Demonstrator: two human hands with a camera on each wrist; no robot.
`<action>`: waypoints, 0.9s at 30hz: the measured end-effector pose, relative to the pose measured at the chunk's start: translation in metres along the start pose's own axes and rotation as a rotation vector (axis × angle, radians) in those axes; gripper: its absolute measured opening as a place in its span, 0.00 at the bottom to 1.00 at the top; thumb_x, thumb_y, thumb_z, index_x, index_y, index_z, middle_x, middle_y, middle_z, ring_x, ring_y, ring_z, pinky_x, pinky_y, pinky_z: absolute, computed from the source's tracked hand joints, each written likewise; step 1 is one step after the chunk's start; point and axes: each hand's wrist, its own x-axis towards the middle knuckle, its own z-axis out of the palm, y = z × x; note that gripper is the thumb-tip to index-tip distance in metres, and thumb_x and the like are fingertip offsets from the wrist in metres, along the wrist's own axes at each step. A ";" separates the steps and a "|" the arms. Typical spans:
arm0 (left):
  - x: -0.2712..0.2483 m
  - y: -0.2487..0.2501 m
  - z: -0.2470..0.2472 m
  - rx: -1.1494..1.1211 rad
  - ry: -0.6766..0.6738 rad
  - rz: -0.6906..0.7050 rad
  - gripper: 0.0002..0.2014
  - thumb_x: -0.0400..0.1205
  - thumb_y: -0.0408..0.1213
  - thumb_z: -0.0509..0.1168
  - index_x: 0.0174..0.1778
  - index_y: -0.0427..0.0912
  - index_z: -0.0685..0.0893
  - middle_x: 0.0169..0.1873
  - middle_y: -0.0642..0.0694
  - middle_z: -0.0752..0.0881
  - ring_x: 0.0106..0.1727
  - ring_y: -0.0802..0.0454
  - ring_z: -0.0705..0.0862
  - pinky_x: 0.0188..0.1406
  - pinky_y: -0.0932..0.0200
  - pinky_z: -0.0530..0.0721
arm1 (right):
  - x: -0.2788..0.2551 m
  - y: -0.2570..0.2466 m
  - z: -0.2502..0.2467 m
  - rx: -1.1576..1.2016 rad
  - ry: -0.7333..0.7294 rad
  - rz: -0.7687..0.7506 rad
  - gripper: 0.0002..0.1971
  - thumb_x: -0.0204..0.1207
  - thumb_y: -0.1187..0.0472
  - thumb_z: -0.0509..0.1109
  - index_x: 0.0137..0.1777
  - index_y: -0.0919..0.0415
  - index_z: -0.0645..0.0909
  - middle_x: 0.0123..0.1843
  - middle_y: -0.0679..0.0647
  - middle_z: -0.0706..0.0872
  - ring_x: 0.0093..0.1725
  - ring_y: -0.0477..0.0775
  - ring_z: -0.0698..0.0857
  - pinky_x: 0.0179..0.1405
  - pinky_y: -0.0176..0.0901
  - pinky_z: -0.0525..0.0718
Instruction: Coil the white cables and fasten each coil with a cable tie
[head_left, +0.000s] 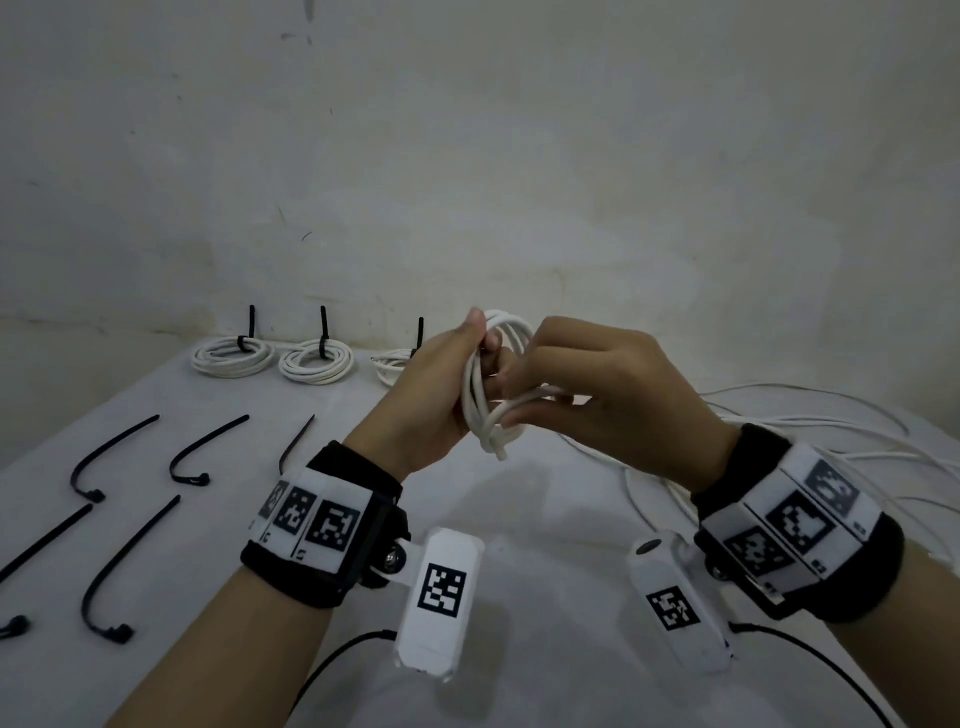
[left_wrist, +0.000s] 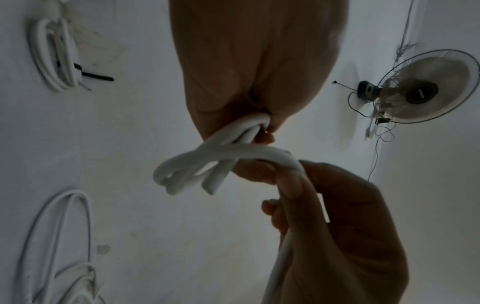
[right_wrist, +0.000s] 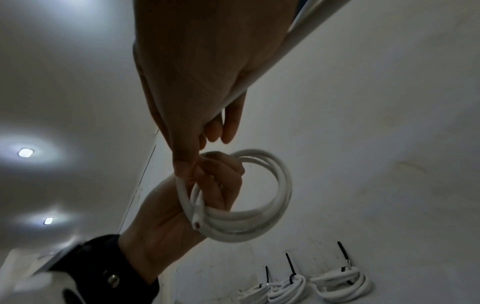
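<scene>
Winding loop 4-ish onto coil (head_left: 501, 384): left hand (head_left: 431, 395) fingers curled tight around bundle, right hand (head_left: 597, 395) pinching feed strand; keep loops equal, tension light, avoid twist.

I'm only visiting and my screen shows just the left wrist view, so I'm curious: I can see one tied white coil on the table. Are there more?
Observer: Yes. The head view shows three tied coils in a row at the far edge of the table.
Visitor: Any ties left for the one being wound?
Observer: Several loose black cable ties lie on the table's left side.
Visitor: What shape is the one in hand?
Observer: In the right wrist view the held coil is a round ring of several loops. The left hand grips it, and the right hand holds the free strand.
</scene>
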 end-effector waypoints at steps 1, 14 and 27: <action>-0.002 0.002 0.000 0.029 -0.003 -0.010 0.19 0.88 0.48 0.46 0.35 0.42 0.71 0.23 0.48 0.76 0.25 0.54 0.73 0.24 0.64 0.74 | -0.001 0.001 -0.001 0.031 0.006 0.012 0.06 0.70 0.63 0.78 0.42 0.67 0.88 0.39 0.55 0.84 0.34 0.52 0.81 0.30 0.51 0.81; -0.006 0.001 0.008 -0.164 -0.180 -0.216 0.21 0.85 0.51 0.47 0.31 0.43 0.69 0.17 0.52 0.64 0.10 0.64 0.59 0.07 0.72 0.55 | -0.006 0.035 -0.001 -0.069 0.268 0.163 0.07 0.75 0.63 0.74 0.49 0.65 0.90 0.38 0.55 0.88 0.35 0.49 0.84 0.37 0.31 0.79; -0.008 0.004 0.014 0.079 -0.038 -0.125 0.16 0.82 0.40 0.60 0.27 0.44 0.68 0.17 0.52 0.62 0.16 0.59 0.64 0.15 0.68 0.67 | -0.022 0.038 0.018 -0.002 0.105 0.210 0.27 0.74 0.73 0.63 0.75 0.64 0.74 0.45 0.54 0.85 0.40 0.37 0.75 0.45 0.17 0.69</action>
